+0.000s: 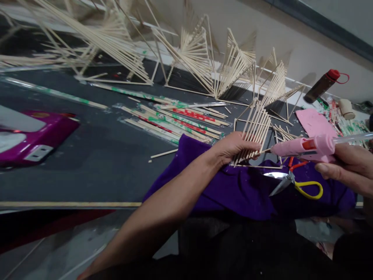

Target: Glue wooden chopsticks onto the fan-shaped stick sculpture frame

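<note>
My left hand grips the lower part of a small wooden stick structure, its thumb across the slanted row of sticks. In my right hand is a pink glue gun, with a clear glue stick out of its back. The gun's tip points left, close to the sticks by my left fingers; whether it touches them I cannot tell. Under both hands lies a purple cloth. Scissors with red and yellow handles rest on the cloth, below the glue gun.
Several stick structures stand along the wall. Wrapped chopsticks lie mid-table. A magenta object is at the left. At the right are a pink piece, a dark bottle with a red cap and a paper cup.
</note>
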Tool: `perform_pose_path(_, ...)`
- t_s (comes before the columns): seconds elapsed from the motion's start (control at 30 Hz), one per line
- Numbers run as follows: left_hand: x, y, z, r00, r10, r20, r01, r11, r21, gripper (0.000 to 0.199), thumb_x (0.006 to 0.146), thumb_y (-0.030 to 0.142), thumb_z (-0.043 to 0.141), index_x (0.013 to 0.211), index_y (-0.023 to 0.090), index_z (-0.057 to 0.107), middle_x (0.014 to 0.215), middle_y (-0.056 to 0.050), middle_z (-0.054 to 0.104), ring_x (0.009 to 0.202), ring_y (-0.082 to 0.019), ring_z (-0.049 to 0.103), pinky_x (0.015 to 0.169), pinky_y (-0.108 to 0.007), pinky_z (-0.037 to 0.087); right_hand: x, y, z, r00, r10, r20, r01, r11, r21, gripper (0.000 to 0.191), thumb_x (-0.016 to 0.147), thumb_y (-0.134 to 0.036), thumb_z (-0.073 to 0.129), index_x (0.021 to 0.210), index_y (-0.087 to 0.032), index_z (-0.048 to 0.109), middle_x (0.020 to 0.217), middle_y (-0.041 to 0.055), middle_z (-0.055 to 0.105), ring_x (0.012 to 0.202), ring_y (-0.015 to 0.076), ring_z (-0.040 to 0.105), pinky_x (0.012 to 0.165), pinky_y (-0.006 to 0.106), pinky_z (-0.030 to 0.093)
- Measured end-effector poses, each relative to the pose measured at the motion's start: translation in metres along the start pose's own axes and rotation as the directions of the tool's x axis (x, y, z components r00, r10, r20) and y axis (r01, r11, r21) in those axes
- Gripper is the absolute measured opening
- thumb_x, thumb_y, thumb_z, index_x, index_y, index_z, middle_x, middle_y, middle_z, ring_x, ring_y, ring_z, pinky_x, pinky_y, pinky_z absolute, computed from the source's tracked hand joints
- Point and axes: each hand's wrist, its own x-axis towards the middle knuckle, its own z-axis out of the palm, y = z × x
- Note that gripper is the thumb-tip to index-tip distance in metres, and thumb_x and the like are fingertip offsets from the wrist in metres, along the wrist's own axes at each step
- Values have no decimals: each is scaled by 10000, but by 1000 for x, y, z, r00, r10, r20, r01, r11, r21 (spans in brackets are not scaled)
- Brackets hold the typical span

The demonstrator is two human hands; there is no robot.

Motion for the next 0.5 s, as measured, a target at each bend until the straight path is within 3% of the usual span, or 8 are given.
perform_pose_path(0.07, 0, 0, 0, 1000, 2, 8, -2, 1000, 9, 168, 581, 184, 783, 647, 115, 645, 562, -31, 637, 504, -125, 590, 504, -223, 452, 4, -3, 0, 1000, -21, -5, 21, 999, -32, 181, 908, -363, 619, 780, -273, 528, 593, -58, 527, 471, 128, 489, 429, 239, 395)
perform_pose_path(0.37, 0, 0, 1, 1000, -12, 15, 12, 999, -29, 130, 628, 139, 769, 651, 115, 644, 575, -36, 642, 540, -127, 599, 570, -246, 505, 8, -4, 4, 997, -59, 44, 63, 993, -103, 128, 938, -378, 572, 902, -255, 574, 698, -26, 625, 544, 141, 565, 477, 247, 433)
perform_pose_path(0.5, 3, -2, 0, 1000, -12, 7, 13, 999, -32, 162, 599, 140, 790, 664, 107, 645, 573, -42, 649, 511, -132, 605, 541, -248, 499, 8, -3, 4, 995, -93, 38, 97, 983, -154, 191, 945, -397, 555, 835, -241, 542, 648, -27, 581, 500, 131, 529, 452, 242, 415)
